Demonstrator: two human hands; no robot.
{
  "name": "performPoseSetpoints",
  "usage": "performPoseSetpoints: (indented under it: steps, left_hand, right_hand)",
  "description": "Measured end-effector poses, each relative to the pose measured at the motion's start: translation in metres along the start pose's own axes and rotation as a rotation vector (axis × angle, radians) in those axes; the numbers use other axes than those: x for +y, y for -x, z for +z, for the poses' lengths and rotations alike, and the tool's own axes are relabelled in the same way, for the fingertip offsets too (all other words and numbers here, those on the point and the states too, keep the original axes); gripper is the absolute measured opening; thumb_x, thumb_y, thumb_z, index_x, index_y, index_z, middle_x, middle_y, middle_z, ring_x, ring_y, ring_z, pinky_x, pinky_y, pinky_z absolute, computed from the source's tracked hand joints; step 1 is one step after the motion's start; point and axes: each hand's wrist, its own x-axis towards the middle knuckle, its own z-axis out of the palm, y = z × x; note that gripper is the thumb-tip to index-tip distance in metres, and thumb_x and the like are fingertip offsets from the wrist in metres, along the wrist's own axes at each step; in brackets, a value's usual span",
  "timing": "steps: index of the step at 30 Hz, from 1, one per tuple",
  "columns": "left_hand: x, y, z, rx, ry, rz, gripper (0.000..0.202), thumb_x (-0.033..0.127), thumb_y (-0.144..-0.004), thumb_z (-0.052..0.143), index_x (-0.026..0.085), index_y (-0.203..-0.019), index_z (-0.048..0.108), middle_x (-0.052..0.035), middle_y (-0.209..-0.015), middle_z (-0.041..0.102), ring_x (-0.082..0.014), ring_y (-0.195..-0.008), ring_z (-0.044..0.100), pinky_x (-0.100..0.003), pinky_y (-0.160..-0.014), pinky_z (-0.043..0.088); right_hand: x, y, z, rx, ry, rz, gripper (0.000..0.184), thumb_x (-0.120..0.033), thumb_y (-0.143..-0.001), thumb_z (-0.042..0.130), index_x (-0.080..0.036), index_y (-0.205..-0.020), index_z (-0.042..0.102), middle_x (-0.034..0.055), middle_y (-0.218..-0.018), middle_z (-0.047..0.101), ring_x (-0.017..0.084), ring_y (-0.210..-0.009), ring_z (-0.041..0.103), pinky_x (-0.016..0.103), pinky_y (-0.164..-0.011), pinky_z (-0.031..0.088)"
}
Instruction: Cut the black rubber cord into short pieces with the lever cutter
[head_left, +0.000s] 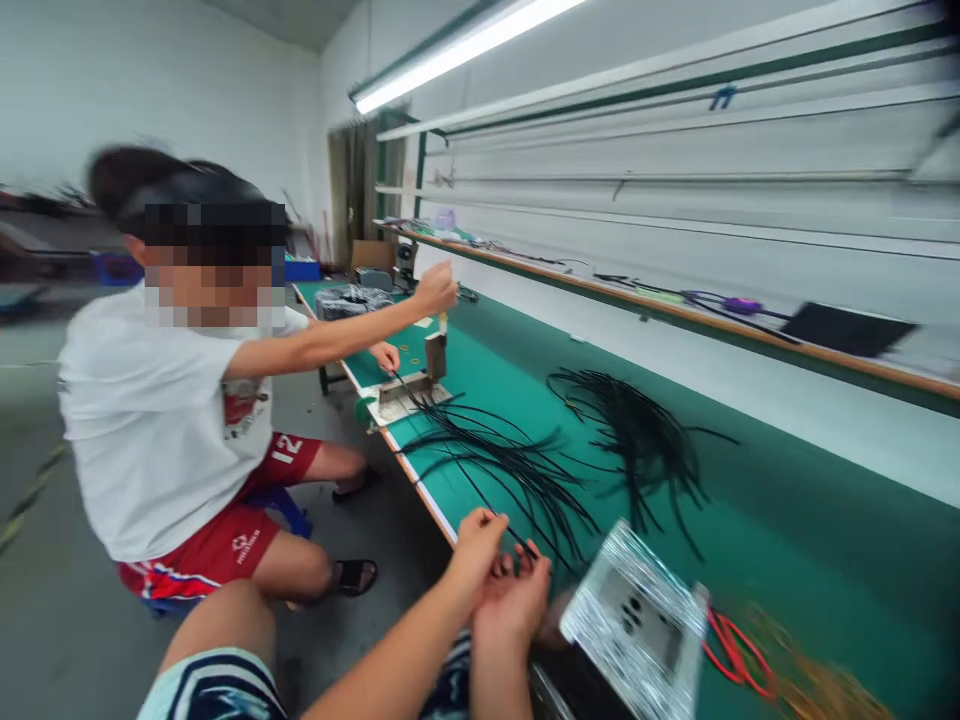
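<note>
My left hand [477, 553] pinches a thin black cable [501, 522] near its end, low in the view at the bench's near edge. My right hand [514, 598] sits just beside it, fingers curled close to the same cable; whether they grip it is hard to tell. Loose black cables [510, 470] lie fanned across the green bench mat [750, 500], with a second tangled bunch [637, 440] to their right. A silver perforated plate [634, 625] lies to the right of my right hand, blurred.
A seated person [161, 400] in a white T-shirt and red shorts reaches over a metal fixture [409, 390] on the bench. Red-handled cutters [739, 655] lie at lower right. A wooden-edged shelf [675, 310] holding tools runs along the wall.
</note>
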Motion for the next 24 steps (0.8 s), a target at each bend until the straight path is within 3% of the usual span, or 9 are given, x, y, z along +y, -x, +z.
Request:
performPoseSetpoints:
  steps: [4,10,14,19,24]
  left_hand:
    - [0.005,-0.002,-0.003,-0.13,-0.042,-0.029,0.049,0.057,-0.055,0.076,0.021,-0.065,0.044,0.0112,-0.038,0.036,-0.0081,-0.032,0.041,-0.018,-0.034,0.023]
    - [0.005,-0.003,-0.008,-0.213,-0.098,-0.043,0.043,0.055,-0.062,0.073,0.022,-0.067,0.046,0.0108,-0.036,0.035,-0.0093,-0.032,0.042,-0.018,-0.034,0.025]
    - [0.0,-0.006,-0.011,-0.168,-0.151,-0.012,0.032,0.047,-0.071,0.068,0.021,-0.067,0.049,0.0095,-0.039,0.039,-0.008,-0.032,0.04,-0.019,-0.036,0.026]
    - [-0.005,-0.007,-0.011,-0.126,-0.178,0.026,0.027,0.043,-0.075,0.067,0.019,-0.071,0.055,0.0076,-0.041,0.045,-0.0086,-0.031,0.041,-0.02,-0.035,0.026]
    - [-0.002,-0.006,-0.011,-0.109,-0.175,0.011,0.024,0.04,-0.077,0.063,0.018,-0.07,0.055,0.0075,-0.045,0.046,-0.0076,-0.03,0.041,-0.02,-0.034,0.026]
  right_hand:
    - [0.004,-0.004,0.003,0.045,0.015,-0.089,0.037,-0.059,-0.076,0.047,-0.026,-0.092,0.045,-0.0048,-0.072,0.044,0.009,-0.05,0.039,0.028,-0.049,0.039]
    - [0.001,0.006,0.006,0.066,-0.041,-0.09,0.044,-0.062,-0.079,0.046,-0.027,-0.106,0.047,-0.0046,-0.081,0.041,0.007,-0.052,0.035,0.026,-0.052,0.04]
    - [-0.006,0.012,0.009,0.079,-0.111,-0.014,0.041,-0.056,-0.08,0.051,-0.028,-0.111,0.05,-0.004,-0.09,0.044,0.004,-0.051,0.031,0.025,-0.054,0.039]
    - [-0.009,0.007,0.006,0.05,-0.16,-0.004,0.041,-0.054,-0.079,0.053,-0.031,-0.112,0.046,-0.0063,-0.079,0.039,0.005,-0.048,0.026,0.023,-0.046,0.028]
    - [-0.008,0.003,-0.002,-0.008,-0.117,-0.007,0.036,-0.054,-0.081,0.052,-0.032,-0.108,0.046,-0.0078,-0.072,0.038,0.006,-0.046,0.027,0.024,-0.047,0.032]
